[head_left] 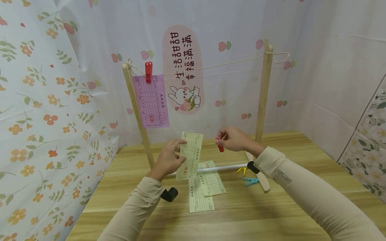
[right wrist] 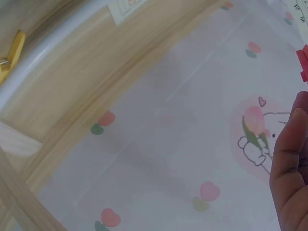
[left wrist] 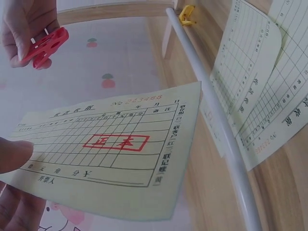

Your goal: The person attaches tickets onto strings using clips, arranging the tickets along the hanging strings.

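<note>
My left hand (head_left: 169,158) pinches a pale yellow receipt slip (head_left: 195,147) by its left edge, thumb in front, above the table. In the left wrist view the slip (left wrist: 62,139) shows a printed grid and a red boxed stamp. To the right, my right hand (head_left: 236,139) holds a red clothes peg (head_left: 220,147) between thumb and fingers, apart from the slip. Two more yellow slips (head_left: 200,199) lie overlapping on the table below. A pink slip (head_left: 150,103) hangs from the string (head_left: 224,64) at its left end, under another red peg (head_left: 148,72).
Two wooden posts (head_left: 263,97) carry the string above the table (head_left: 241,217). A white rod (head_left: 227,167) runs low between them. Near the right post's foot (head_left: 263,183) lie a yellow peg (head_left: 241,171) and a blue peg (head_left: 251,181). Patterned curtains (head_left: 235,26) stand behind.
</note>
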The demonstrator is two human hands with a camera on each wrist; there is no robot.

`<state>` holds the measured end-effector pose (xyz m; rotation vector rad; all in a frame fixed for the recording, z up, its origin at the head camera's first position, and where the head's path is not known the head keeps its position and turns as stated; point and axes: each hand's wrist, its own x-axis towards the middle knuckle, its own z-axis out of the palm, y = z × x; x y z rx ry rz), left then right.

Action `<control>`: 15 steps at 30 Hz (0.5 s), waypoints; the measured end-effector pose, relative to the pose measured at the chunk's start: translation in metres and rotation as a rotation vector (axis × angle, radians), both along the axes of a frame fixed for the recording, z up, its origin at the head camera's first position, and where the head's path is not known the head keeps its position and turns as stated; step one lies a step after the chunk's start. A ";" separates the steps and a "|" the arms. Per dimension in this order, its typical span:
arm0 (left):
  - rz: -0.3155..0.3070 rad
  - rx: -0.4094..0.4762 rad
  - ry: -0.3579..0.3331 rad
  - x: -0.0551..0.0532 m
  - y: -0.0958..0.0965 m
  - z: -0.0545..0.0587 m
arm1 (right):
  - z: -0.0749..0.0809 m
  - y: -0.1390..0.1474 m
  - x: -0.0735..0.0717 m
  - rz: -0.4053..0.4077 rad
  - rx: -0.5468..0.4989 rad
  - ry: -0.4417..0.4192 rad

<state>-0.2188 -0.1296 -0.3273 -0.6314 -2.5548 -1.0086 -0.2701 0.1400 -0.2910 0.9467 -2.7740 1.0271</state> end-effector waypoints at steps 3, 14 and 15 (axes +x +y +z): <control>-0.006 0.014 0.008 -0.001 0.001 0.002 | 0.003 -0.002 -0.002 0.007 -0.012 -0.009; -0.014 0.048 0.017 -0.003 0.004 0.012 | 0.015 -0.009 -0.006 -0.032 -0.030 0.010; -0.012 0.045 0.021 -0.003 0.004 0.012 | 0.016 -0.010 -0.007 -0.040 -0.031 0.010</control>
